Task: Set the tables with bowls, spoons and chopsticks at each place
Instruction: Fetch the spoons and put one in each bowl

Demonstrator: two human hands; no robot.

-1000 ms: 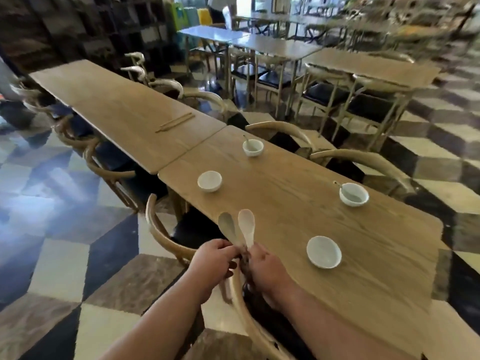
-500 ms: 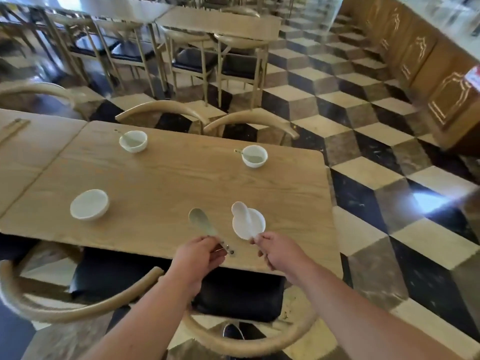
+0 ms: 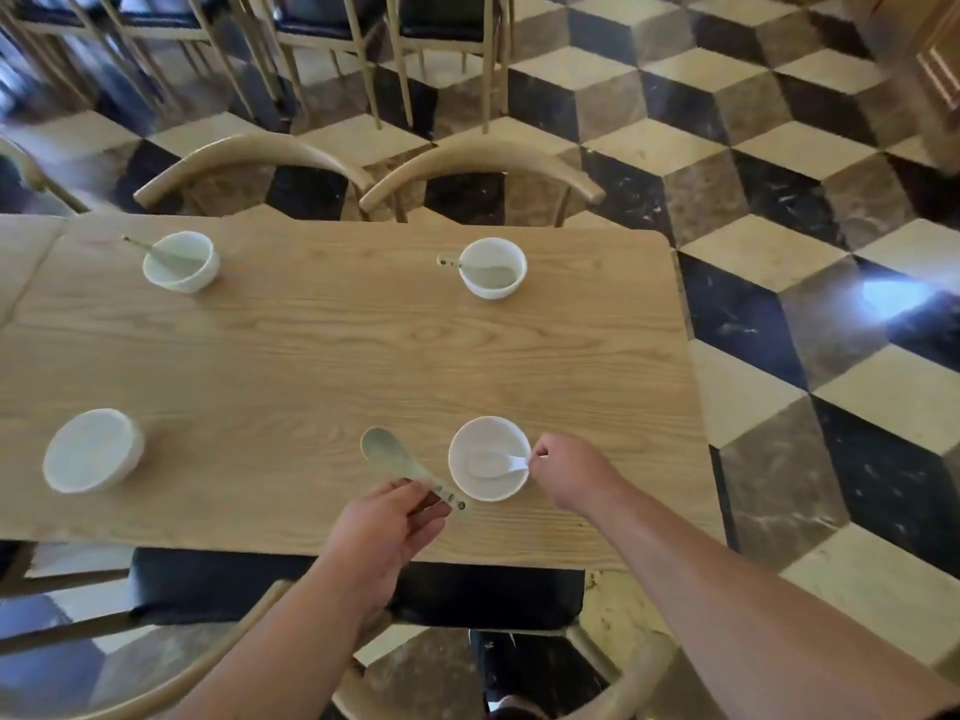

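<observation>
On the wooden table (image 3: 332, 356) stand several white bowls. In the near right bowl (image 3: 487, 490) lies a white spoon (image 3: 491, 464); my right hand (image 3: 569, 472) pinches its handle at the bowl's right rim. My left hand (image 3: 389, 527) grips a second, pale spoon (image 3: 397, 459) by its handle, scoop pointing up-left, just left of that bowl. The near left bowl (image 3: 92, 449) holds nothing. The far left bowl (image 3: 180, 261) and the far right bowl (image 3: 492, 267) each hold a spoon.
Curved-back wooden chairs (image 3: 483, 168) stand along the far side. A black-seated chair (image 3: 353, 595) is tucked under the near edge in front of me. A second table (image 3: 21, 252) adjoins on the left. Checkered floor lies to the right.
The view swung right onto this table. My right hand lowered its spoon from above the near right bowl into it. My left hand keeps its spoon just left of that bowl.
</observation>
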